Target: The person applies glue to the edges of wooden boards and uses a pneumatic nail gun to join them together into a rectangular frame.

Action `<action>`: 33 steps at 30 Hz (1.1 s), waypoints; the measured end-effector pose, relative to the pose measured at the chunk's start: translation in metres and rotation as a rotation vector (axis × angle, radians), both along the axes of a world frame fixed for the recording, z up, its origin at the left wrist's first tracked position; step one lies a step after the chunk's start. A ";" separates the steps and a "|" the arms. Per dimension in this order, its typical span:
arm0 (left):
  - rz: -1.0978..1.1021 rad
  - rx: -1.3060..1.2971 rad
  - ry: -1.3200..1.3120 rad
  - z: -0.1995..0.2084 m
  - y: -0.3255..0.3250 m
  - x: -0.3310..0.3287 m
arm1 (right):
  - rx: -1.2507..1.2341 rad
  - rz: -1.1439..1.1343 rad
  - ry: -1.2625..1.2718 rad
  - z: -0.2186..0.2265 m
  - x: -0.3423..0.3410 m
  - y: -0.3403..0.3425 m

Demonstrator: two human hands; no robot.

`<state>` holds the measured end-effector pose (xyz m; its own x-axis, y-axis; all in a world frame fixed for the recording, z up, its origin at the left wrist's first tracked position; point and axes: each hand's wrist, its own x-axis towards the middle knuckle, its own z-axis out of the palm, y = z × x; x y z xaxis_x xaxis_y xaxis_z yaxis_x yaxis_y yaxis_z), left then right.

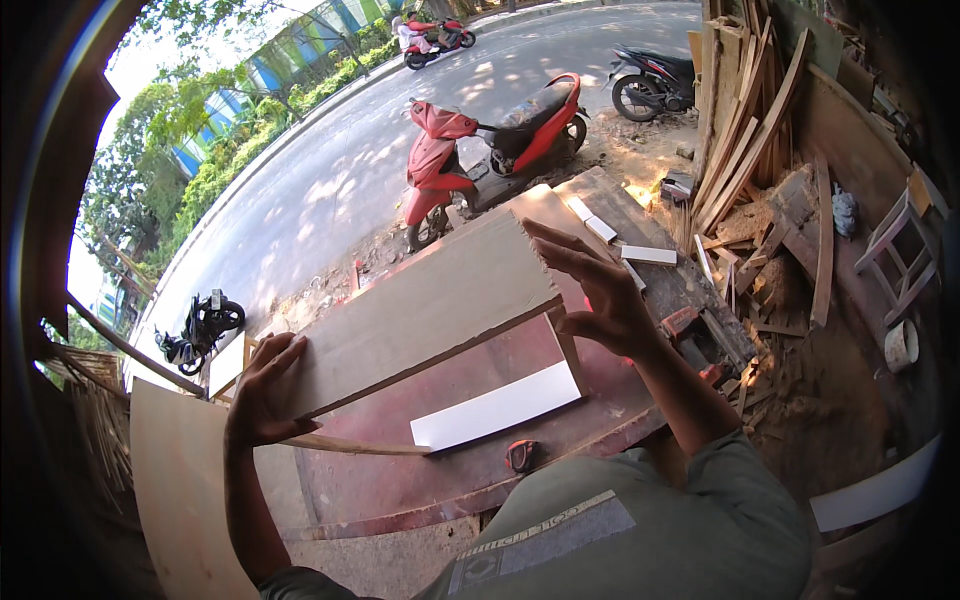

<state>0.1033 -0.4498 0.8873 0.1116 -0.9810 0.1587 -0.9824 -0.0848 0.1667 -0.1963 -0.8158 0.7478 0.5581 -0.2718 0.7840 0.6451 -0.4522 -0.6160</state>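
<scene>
- Long flat grey-brown wooden board [420, 315], raw edges, sits between both hands, above the worn reddish surface [370, 480]; it hides part of the surface behind it
- Left hand [257, 385] holds the board's left end: fingers on the upper face, thumb past the near edge; underside grip hidden
- Right hand [600, 290] at the far right corner, fingers and thumb spread wide; can't tell if the palm bears on the board
- Flat white strip [500, 410] below the board, on the surface; short wooden upright [567, 355] at its right end, top hidden by the board
- Thin wooden stick [368, 445] reaches the strip's left end; its other end goes behind the left hand
- Round red-and-black tape measure [521, 456] near the strip; any label too small to read
- Red tool [680, 322] partly behind the right forearm, type unclear
- Black motorcycle [655, 80] cut off by stacked wood offcuts [745, 130]; white panel [875, 490] runs into the dark lens rim
- Grey-green shirt [640, 520]: upside-down lettering above a bluish-grey printed patch; only clear writing in view
</scene>
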 end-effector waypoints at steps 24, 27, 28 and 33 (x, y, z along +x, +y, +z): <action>0.002 0.056 0.120 -0.007 -0.010 0.004 | 0.250 0.125 -0.099 -0.019 0.016 0.007; 0.009 0.069 0.143 -0.006 -0.010 0.006 | 0.250 0.147 -0.125 -0.022 0.021 0.005; 0.002 0.089 0.149 -0.004 -0.010 0.007 | 0.260 0.162 -0.137 -0.024 0.022 0.004; -0.031 0.163 0.117 0.010 -0.019 -0.006 | 0.289 0.200 -0.153 -0.023 0.025 0.009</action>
